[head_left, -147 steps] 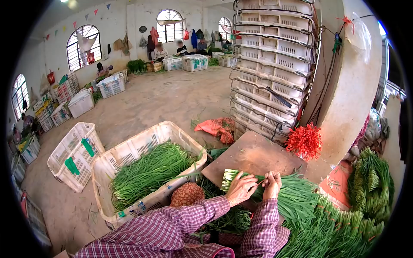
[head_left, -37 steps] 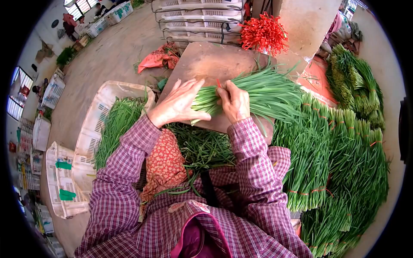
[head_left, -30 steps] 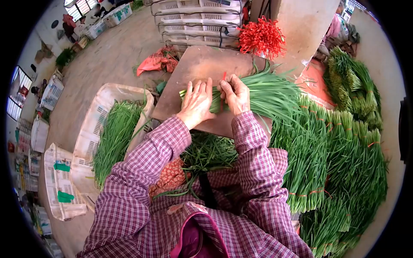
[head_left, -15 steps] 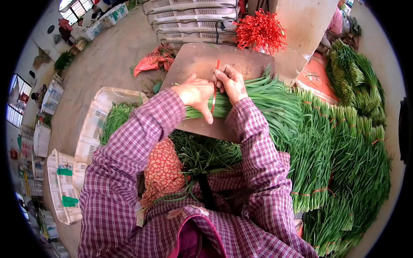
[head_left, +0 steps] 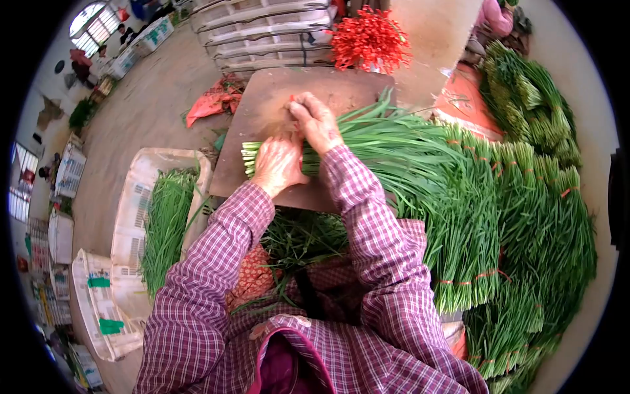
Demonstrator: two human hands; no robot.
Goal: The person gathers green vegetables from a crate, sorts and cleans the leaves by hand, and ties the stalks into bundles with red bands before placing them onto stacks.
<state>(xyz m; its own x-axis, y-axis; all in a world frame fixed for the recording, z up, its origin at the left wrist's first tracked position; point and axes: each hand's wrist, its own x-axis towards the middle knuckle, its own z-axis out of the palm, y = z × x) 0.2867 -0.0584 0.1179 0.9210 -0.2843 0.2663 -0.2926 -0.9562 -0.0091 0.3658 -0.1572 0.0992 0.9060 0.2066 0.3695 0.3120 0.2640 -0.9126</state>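
A bunch of garlic chives lies across a brown board, its pale cut ends pointing left and its leaves spilling off to the right. My left hand presses down around the stalks near those cut ends. Just above it, my right hand is closed in a pinch over the bunch. A bit of red tie pokes out from its fingertips, and most of the tie is hidden by both hands.
Tied bunches of chives are piled to the right. Loose chives fill part of a white crate on the left. Behind the board are a cluster of red ties and stacked crates. A person in pink sits at the far right.
My left hand has come down from its raised, spread pose onto the stalks. My right hand has pulled the red tie, upright before, leftward and lower. The view has shifted slightly.
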